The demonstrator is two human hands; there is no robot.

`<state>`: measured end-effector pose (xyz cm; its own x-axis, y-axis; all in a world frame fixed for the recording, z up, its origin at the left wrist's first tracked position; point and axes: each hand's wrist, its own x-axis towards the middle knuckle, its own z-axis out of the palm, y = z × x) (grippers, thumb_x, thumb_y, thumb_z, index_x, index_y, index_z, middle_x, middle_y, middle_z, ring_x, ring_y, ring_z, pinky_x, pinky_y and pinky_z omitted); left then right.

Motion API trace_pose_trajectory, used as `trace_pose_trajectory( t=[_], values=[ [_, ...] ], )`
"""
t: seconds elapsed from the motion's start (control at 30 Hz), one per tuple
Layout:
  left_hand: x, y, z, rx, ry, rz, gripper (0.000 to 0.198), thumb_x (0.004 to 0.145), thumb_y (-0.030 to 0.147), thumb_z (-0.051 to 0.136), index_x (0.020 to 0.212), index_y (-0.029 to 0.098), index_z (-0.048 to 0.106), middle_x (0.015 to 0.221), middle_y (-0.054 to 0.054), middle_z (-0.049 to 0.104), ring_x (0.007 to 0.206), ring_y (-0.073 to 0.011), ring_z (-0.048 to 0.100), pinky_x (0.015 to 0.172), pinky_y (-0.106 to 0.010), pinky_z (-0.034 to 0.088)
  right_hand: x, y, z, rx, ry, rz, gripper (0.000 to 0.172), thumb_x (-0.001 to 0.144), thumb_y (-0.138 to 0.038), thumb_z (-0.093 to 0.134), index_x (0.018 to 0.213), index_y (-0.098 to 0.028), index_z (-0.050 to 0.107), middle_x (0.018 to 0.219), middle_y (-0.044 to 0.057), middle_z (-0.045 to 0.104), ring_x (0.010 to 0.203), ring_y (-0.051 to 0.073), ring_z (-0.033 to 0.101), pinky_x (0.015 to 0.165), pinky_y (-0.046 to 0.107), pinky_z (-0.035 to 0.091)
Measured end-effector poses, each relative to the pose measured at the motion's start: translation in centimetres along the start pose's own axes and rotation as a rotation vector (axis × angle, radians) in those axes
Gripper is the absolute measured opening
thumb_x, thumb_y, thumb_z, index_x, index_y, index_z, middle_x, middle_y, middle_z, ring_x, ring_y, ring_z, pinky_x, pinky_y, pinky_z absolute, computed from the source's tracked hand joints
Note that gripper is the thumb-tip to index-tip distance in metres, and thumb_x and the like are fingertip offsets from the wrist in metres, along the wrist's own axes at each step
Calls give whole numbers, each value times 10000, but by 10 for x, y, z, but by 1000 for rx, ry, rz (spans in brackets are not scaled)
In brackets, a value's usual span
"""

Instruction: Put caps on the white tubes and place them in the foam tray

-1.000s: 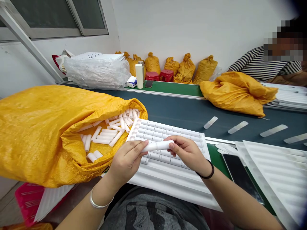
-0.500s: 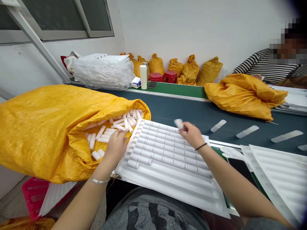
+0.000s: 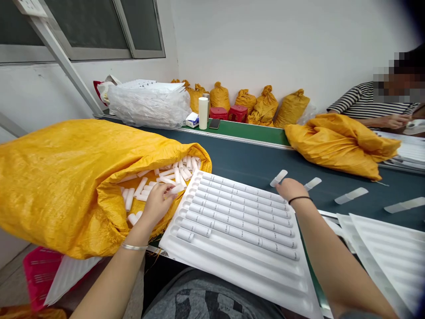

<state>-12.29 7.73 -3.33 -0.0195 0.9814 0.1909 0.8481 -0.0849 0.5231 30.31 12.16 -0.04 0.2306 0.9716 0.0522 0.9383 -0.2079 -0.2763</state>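
Observation:
My left hand [image 3: 158, 201] is closed on a short white plastic tube [image 3: 176, 189] at the mouth of a big yellow sack [image 3: 76, 177], where many similar tubes lie. Over the dark belt [image 3: 239, 161], my right hand [image 3: 294, 191] is right beside a translucent white tube [image 3: 279, 178]. Its fingers are mostly hidden, so a grip on that tube cannot be made out. Between the hands lies a white grooved tray [image 3: 245, 274]. Rows of printed white tubes [image 3: 239, 201] fill its farther grooves; one nearer row is partly filled and the nearest grooves are bare.
Several translucent tubes [image 3: 351, 195] lie on the belt to the right. More grooved trays [image 3: 388, 243] are at the right edge. A yellow bag [image 3: 341, 144] sits across the belt near a person in a striped shirt [image 3: 358, 99]. A pink basket [image 3: 38, 274] stands lower left.
My left hand has lifted a white tube from among the others. My right hand has moved right, from above the tray to the belt. The short white piece it held is no longer over the tray.

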Motion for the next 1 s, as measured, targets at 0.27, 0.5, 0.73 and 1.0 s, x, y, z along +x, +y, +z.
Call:
trace_pose_trajectory(
  t=[0.27, 0.5, 0.73, 1.0],
  values=[
    [-21, 54, 1, -543, 103, 260, 234, 798, 304, 646, 1005, 195, 651, 1035, -75, 640, 990, -205, 582, 829, -319, 469, -147, -158, 77, 53, -325, -1066, 221, 899, -169, 448, 988, -162, 650, 948, 110, 664, 877, 218, 596, 797, 345, 461],
    [-32, 54, 0, -715, 78, 203, 289, 784, 275, 671, 1051, 178, 616, 1052, -82, 649, 998, -210, 608, 929, -366, 463, -170, -196, 93, 14, -318, -882, 196, 804, -216, 592, 925, -67, 630, 886, 172, 646, 825, 256, 604, 690, 348, 478],
    [-42, 41, -7, -789, 66, 101, 321, 801, 306, 655, 1062, 151, 550, 1022, -92, 645, 962, -203, 620, 899, -359, 484, -146, -172, 70, 126, -255, -810, 136, 867, -190, 515, 915, -120, 622, 901, 95, 627, 847, 199, 587, 775, 303, 455],
    [-42, 40, -1, -721, 121, 95, 381, 803, 371, 638, 1113, 157, 584, 1067, -111, 650, 1007, -233, 611, 920, -381, 478, -156, -192, 96, 27, -212, -1180, 300, 956, -265, 432, 1227, -239, 558, 984, 86, 586, 862, 198, 533, 724, 327, 425]
  ],
)
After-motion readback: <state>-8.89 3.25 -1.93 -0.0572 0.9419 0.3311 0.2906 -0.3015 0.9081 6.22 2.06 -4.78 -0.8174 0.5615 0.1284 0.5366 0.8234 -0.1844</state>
